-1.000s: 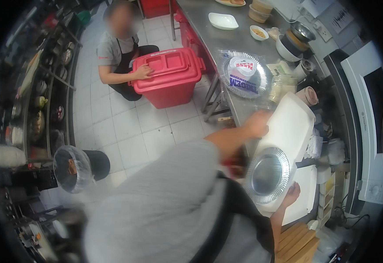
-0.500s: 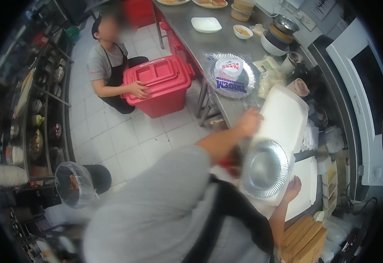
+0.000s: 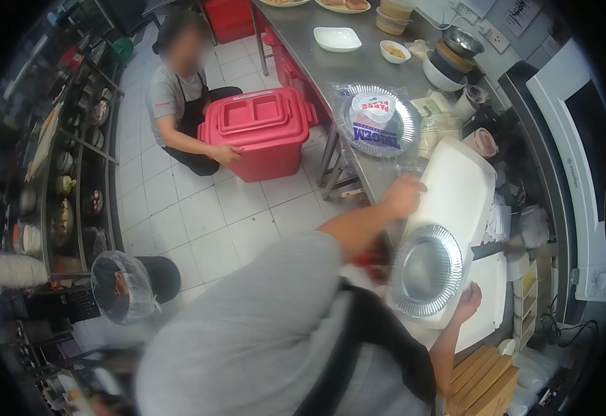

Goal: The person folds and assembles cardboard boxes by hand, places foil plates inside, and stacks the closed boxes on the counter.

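A long white cardboard piece (image 3: 459,184) slants across the counter's near edge, with a round silver foil-like plate (image 3: 428,270) lying on its lower part. My left hand (image 3: 407,196) is closed on the cardboard's left edge. At the lower right edge, beside the plate, my right hand (image 3: 468,301) has its fingers bent round the same cardboard. Another white flat piece (image 3: 487,295) is partly hidden beneath and behind that hand. Above the cardboard sits a clear-wrapped pack of silver paper plates (image 3: 379,121).
A co-worker (image 3: 181,104) crouches behind a red lidded bin (image 3: 265,132), one hand on its side. White dish (image 3: 337,39), small bowl (image 3: 394,52) and stacked bowls (image 3: 448,66) stand on the steel counter (image 3: 310,66). Brown boxes (image 3: 483,374) are lower right; a lined trash bin (image 3: 119,288) is left.
The view has shifted slightly. The co-worker's head has tilted down, and their hand has moved lower on the red bin. My hands keep their places on the cardboard.
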A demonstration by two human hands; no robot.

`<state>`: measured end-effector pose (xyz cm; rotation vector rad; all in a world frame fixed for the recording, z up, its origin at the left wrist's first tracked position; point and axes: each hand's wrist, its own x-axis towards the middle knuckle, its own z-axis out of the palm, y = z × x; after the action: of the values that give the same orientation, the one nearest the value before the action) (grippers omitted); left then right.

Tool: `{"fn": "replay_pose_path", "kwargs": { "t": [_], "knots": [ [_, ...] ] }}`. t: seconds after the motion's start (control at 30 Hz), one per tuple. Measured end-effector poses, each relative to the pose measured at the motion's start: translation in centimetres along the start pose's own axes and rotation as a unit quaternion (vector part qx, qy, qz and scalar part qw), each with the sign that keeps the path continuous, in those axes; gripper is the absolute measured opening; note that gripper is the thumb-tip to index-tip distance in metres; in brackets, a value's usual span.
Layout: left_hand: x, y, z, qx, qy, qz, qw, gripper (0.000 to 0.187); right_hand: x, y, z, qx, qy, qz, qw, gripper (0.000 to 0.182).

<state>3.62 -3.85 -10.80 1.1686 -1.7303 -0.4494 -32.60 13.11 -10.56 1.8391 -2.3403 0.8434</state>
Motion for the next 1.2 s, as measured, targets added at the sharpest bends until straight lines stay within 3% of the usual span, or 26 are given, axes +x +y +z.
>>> {"fn": "replay_pose_path", "kwargs": {
  "t": [0.57,0.67,0.77,0.87,0.93,0.97,1.07,1.13,1.17,1.2],
  "knots": [
    [0.0,0.0,0.0,-0.01,0.001,-0.016,1.0,0.025,0.1,0.8,0.2,-0.004,-0.002,-0.018,1.0,0.035],
    [0.2,0.0,0.3,-0.035,0.011,-0.025,0.999,0.029,0.4,-1.8,0.2,-0.237,0.005,0.184,0.954,0.047],
    [0.4,-0.3,0.5,-0.092,0.031,-0.05,0.994,0.035,0.6,-2.7,0.1,-0.29,-0.066,0.187,0.936,0.06],
    [1.1,-0.4,-0.1,-0.154,0.039,-0.064,0.985,0.041,0.5,-3.0,0.0,-0.279,-0.078,0.194,0.937,0.06],
    [1.7,0.0,-1.1,-0.169,0.034,-0.056,0.983,0.045,0.0,-2.7,0.3,-0.279,-0.045,0.161,0.946,0.057],
    [2.1,0.8,-2.0,-0.18,0.024,-0.094,0.979,0.046,0.0,-2.5,0.4,-0.278,-0.028,0.144,0.949,0.056],
    [3.7,2.6,-3.9,-0.183,-0.021,-0.192,0.964,0.05,2.0,-1.6,-1.3,-0.141,-0.118,0.153,0.971,0.055],
    [4.8,2.7,-4.5,-0.145,-0.069,-0.24,0.957,0.057,4.6,-0.4,0.1,0.143,-0.115,0.19,0.964,0.055],
    [4.8,2.0,-3.8,-0.146,-0.073,-0.193,0.967,0.059,5.8,-1.7,0.4,0.284,-0.11,0.203,0.931,0.055],
    [4.7,0.8,-2.4,-0.147,-0.076,-0.147,0.975,0.061,6.7,-2.9,0.5,0.321,-0.139,0.229,0.908,0.055]
  ]
}}
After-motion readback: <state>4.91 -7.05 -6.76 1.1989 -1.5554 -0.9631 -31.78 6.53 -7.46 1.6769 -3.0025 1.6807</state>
